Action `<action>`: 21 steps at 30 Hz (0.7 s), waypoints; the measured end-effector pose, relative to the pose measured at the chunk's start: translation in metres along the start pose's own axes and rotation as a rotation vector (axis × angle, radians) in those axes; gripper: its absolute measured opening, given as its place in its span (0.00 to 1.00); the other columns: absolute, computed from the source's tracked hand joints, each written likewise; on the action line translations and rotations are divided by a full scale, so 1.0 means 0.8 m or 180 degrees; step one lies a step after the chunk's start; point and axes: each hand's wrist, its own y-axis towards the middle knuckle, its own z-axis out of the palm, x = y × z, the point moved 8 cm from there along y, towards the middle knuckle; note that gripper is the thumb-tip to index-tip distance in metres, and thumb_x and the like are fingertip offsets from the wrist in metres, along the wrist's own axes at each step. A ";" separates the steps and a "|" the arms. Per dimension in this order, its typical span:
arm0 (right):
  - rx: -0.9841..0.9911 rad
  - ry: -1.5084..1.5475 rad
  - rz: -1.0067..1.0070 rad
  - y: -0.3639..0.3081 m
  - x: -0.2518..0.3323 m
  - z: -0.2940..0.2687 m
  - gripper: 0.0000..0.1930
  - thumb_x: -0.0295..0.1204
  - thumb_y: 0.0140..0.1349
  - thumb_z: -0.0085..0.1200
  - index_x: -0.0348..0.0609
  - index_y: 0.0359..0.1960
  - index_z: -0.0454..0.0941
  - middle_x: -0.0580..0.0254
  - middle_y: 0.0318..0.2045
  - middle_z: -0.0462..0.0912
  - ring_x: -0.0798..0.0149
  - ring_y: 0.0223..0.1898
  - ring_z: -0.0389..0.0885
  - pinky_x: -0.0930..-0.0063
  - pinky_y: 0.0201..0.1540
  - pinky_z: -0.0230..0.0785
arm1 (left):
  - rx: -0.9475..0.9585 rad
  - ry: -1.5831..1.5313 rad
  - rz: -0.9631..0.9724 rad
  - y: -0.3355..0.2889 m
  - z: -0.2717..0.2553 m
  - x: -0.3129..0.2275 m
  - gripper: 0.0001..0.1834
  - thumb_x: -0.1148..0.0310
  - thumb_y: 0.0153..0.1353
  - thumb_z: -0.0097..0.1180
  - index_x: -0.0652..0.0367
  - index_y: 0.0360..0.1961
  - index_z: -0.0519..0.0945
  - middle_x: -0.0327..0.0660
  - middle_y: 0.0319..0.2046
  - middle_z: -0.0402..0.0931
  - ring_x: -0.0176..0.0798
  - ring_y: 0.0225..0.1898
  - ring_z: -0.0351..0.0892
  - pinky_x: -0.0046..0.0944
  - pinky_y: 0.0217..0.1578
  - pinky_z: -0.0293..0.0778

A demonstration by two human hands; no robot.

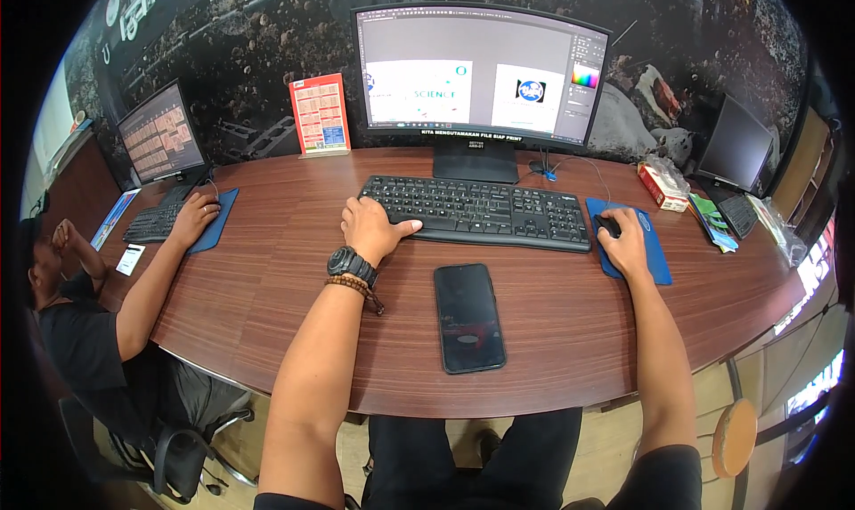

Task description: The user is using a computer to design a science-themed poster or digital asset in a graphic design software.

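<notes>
My left hand (371,228) rests over the left end of a black keyboard (481,211), thumb stretched along its front edge and fingers over the keys, gripping nothing. On a blue mouse pad (649,245) my right hand (625,237) is closed over a dark computer mouse (609,226), mostly covered by the fingers. A black phone (469,318) lies face up between my forearms, its screen dark. Behind the keyboard stands a wide monitor (485,78) showing design software with two white pages.
A red desk calendar (321,115) stands left of the monitor. At the left, a co-worker's hand (195,220) lies on a mouse before another monitor (161,134). A red-and-white box (663,187) and a smaller screen (736,145) are at the right. A round stool (735,438) stands below.
</notes>
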 end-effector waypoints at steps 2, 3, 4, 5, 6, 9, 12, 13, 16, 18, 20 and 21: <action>0.0000 0.0008 -0.0002 0.000 0.001 0.001 0.15 0.30 0.53 0.58 0.41 0.43 0.82 0.52 0.46 0.79 0.47 0.50 0.79 0.59 0.54 0.72 | -0.0008 0.0000 -0.0011 0.000 -0.001 0.001 0.51 0.38 0.45 0.74 0.81 0.49 0.74 0.65 0.53 0.68 0.66 0.55 0.71 0.55 0.55 0.73; -0.0006 0.0017 -0.0020 0.000 0.000 0.001 0.15 0.30 0.53 0.58 0.41 0.43 0.82 0.52 0.45 0.79 0.47 0.50 0.79 0.59 0.54 0.72 | -0.0012 0.0005 -0.0002 -0.001 -0.002 0.000 0.50 0.38 0.45 0.74 0.81 0.48 0.75 0.65 0.53 0.69 0.66 0.55 0.71 0.55 0.55 0.73; -0.0011 0.0025 -0.0038 0.000 -0.001 0.000 0.15 0.30 0.53 0.58 0.41 0.43 0.82 0.52 0.45 0.79 0.47 0.50 0.79 0.59 0.54 0.72 | -0.0016 0.0010 0.0008 -0.001 -0.003 -0.002 0.50 0.38 0.45 0.74 0.81 0.47 0.76 0.65 0.53 0.69 0.66 0.55 0.71 0.55 0.55 0.73; -0.0012 0.0022 -0.0037 0.000 -0.003 0.000 0.15 0.30 0.53 0.58 0.41 0.43 0.82 0.52 0.45 0.79 0.47 0.50 0.79 0.59 0.54 0.72 | -0.0015 0.0007 0.0010 -0.002 -0.003 -0.003 0.50 0.38 0.45 0.74 0.81 0.47 0.76 0.65 0.53 0.69 0.66 0.55 0.71 0.55 0.55 0.73; -0.0011 0.0023 -0.0053 0.000 -0.002 0.000 0.15 0.30 0.53 0.58 0.41 0.43 0.82 0.52 0.45 0.79 0.47 0.49 0.79 0.59 0.54 0.72 | 0.0003 0.0018 0.0013 -0.002 -0.003 -0.003 0.50 0.38 0.45 0.74 0.82 0.47 0.76 0.64 0.53 0.68 0.66 0.56 0.71 0.55 0.55 0.74; 0.0008 0.0000 -0.0039 0.001 -0.002 0.001 0.15 0.30 0.53 0.58 0.41 0.43 0.82 0.52 0.45 0.79 0.47 0.49 0.79 0.59 0.54 0.72 | 0.0028 0.0027 0.0013 -0.002 -0.003 -0.003 0.50 0.39 0.45 0.74 0.82 0.47 0.76 0.64 0.53 0.68 0.66 0.56 0.71 0.56 0.55 0.74; 0.0018 -0.0011 0.0008 0.001 -0.002 0.001 0.15 0.30 0.53 0.58 0.41 0.43 0.82 0.51 0.45 0.79 0.47 0.50 0.79 0.59 0.54 0.72 | 0.0029 0.0009 0.0008 -0.003 -0.004 -0.003 0.49 0.39 0.46 0.74 0.82 0.47 0.76 0.64 0.53 0.69 0.66 0.56 0.71 0.56 0.55 0.74; 0.0009 -0.0001 0.0026 0.001 -0.002 0.001 0.15 0.30 0.53 0.58 0.41 0.43 0.82 0.51 0.45 0.79 0.47 0.50 0.79 0.59 0.54 0.72 | 0.0024 -0.0010 0.0008 -0.003 -0.004 -0.004 0.49 0.39 0.46 0.74 0.82 0.47 0.76 0.64 0.53 0.69 0.66 0.56 0.70 0.56 0.55 0.74; 0.0023 0.0018 0.0061 0.000 0.000 0.000 0.15 0.30 0.53 0.58 0.41 0.43 0.82 0.51 0.46 0.79 0.47 0.50 0.79 0.59 0.54 0.72 | 0.0020 0.0015 0.0001 -0.003 -0.003 -0.003 0.48 0.40 0.46 0.74 0.82 0.47 0.76 0.65 0.53 0.69 0.66 0.56 0.70 0.57 0.55 0.73; 0.0020 0.0002 0.0034 0.001 -0.002 0.001 0.15 0.30 0.53 0.58 0.41 0.43 0.82 0.51 0.46 0.79 0.47 0.50 0.79 0.59 0.54 0.72 | 0.0022 0.0005 0.0017 -0.002 -0.002 -0.002 0.49 0.40 0.46 0.74 0.82 0.47 0.76 0.65 0.53 0.69 0.66 0.57 0.70 0.57 0.55 0.73; 0.0015 -0.0017 0.0008 0.001 -0.004 0.001 0.15 0.30 0.53 0.58 0.41 0.43 0.82 0.51 0.46 0.79 0.47 0.50 0.79 0.59 0.54 0.72 | 0.0024 -0.0008 0.0037 -0.001 -0.001 -0.002 0.49 0.39 0.46 0.74 0.82 0.47 0.76 0.65 0.53 0.69 0.66 0.57 0.70 0.57 0.55 0.73; 0.0017 -0.0012 0.0025 0.001 -0.005 0.001 0.15 0.30 0.53 0.58 0.41 0.43 0.82 0.52 0.46 0.79 0.47 0.50 0.79 0.59 0.55 0.72 | 0.0026 -0.0004 0.0031 -0.001 -0.001 -0.002 0.49 0.39 0.46 0.74 0.82 0.47 0.76 0.64 0.53 0.69 0.66 0.57 0.70 0.57 0.55 0.73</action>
